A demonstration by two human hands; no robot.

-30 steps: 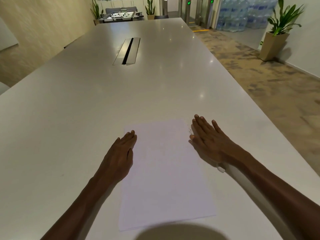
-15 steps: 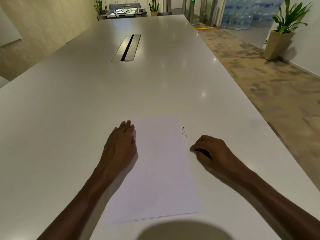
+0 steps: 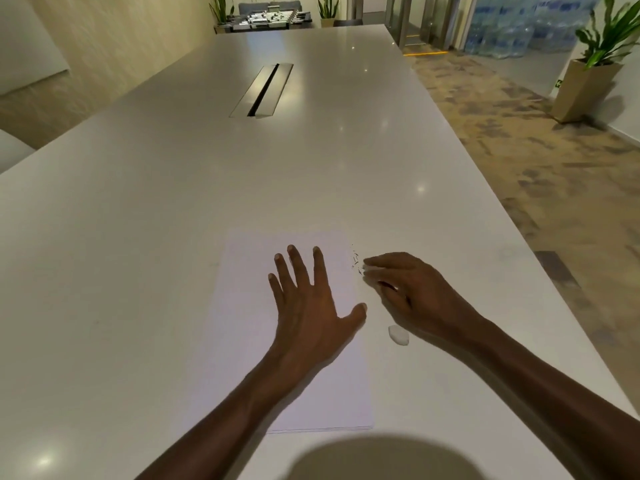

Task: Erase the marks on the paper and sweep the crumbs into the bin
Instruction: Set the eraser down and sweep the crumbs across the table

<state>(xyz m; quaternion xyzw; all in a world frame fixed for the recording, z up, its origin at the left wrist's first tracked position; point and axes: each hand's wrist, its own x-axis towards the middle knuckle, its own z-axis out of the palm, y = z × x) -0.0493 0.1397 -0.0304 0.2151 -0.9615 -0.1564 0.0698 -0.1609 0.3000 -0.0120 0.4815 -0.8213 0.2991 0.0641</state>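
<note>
A white sheet of paper [image 3: 249, 341] lies on the white table [image 3: 138, 237] in front of me. My left hand [image 3: 308, 306] presses flat on the sheet with its fingers spread. Dark eraser crumbs [image 3: 355, 259] are scattered just off the paper's far right corner. My right hand [image 3: 408, 292] is on the table right beside them, blurred, its fingers curled down with the tips next to the crumbs. I cannot make out whether it holds anything. A small white eraser [image 3: 398, 335] lies on the table under my right wrist. No bin is in view.
A metal cable slot [image 3: 263, 90] runs along the table's middle, far ahead. The table's right edge [image 3: 540, 271] drops to patterned carpet. A potted plant [image 3: 585, 88] stands by the right wall. A round shadow [image 3: 374, 459] covers the near edge.
My left hand moved from the paper's left edge onto its middle and spread its fingers. My right hand moved forward toward the crumbs, and the eraser now shows behind it.
</note>
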